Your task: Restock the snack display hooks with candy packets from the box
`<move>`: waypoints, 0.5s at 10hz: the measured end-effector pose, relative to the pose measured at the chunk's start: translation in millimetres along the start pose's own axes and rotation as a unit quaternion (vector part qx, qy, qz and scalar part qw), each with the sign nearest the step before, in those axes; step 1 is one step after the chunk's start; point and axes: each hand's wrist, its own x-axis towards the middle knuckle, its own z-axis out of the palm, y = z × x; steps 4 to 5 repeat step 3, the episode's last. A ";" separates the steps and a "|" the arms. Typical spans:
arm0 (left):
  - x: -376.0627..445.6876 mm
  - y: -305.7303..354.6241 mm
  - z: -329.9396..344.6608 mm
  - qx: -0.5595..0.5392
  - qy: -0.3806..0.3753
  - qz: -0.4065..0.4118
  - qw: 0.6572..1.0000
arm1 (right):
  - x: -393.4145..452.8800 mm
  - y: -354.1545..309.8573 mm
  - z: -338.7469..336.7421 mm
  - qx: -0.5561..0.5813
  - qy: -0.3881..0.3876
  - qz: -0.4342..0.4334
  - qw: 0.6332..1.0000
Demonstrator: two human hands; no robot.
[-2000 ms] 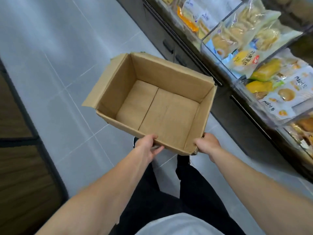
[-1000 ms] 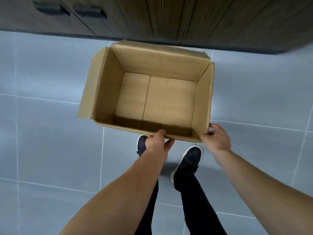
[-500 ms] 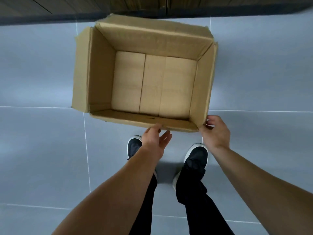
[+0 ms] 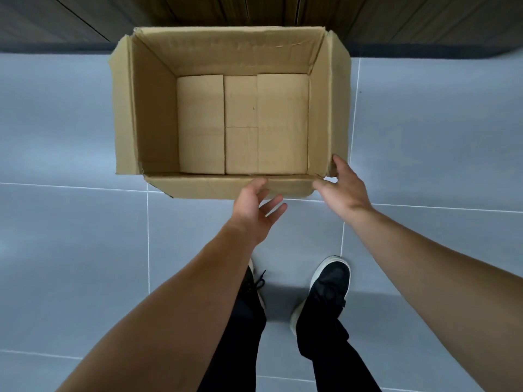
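Both hands sit at the near edge of the cardboard box [image 4: 158,114], and neither has hold of it. Left hand [image 4: 256,205] is open with fingers spread and relaxed, its thumb just touching the folded-out near flap, palm turned partly up. Right hand [image 4: 341,188] is open too, fingers loosely extended around the near right corner, with a sliver of light showing between palm and cardboard, so contact there looks slight at most. That pose reads as letting go of a box set down on the grey tiled floor [image 4: 70,236], close against the dark wooden cabinet base [image 4: 254,9]. Inside, only the bare bottom flaps show; no candy packets are visible, and no display hooks are in view. My judgement is that restocking is finished. Black sneakers [image 4: 329,281] stand behind the box.
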 end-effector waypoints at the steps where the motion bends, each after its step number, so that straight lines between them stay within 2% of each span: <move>1: -8.5 5.6 -6.5 0.014 -0.002 0.002 1.000 | -5.3 -6.3 -0.2 -0.009 -0.011 0.014 1.000; 3: -41.1 14.8 -20.1 0.063 0.008 0.032 0.997 | -47.0 -23.9 1.1 -0.111 -0.028 0.005 0.993; 5: -41.1 14.8 -20.1 0.063 0.008 0.032 0.997 | -47.0 -23.9 1.1 -0.111 -0.028 0.005 0.993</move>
